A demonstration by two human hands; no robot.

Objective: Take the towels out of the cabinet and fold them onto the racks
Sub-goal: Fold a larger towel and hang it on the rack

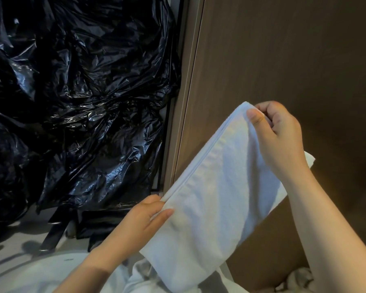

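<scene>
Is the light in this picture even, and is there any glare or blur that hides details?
Head view: uneven light; the white towel and both hands, left hand and right hand, are bright and sharp; the black plastic bag shows glare streaks; the brown cabinet door is dim, its edges bowed by the wide lens.

A towel [218,199] stretches slantwise between two hands: the left hand [144,220] grips its lower near corner, the right hand [281,134] its upper far corner. Behind the towel stands a wooden panel [283,60]. Left of the panel hangs crumpled plastic sheeting [78,92], reaching the floor [13,240].
</scene>
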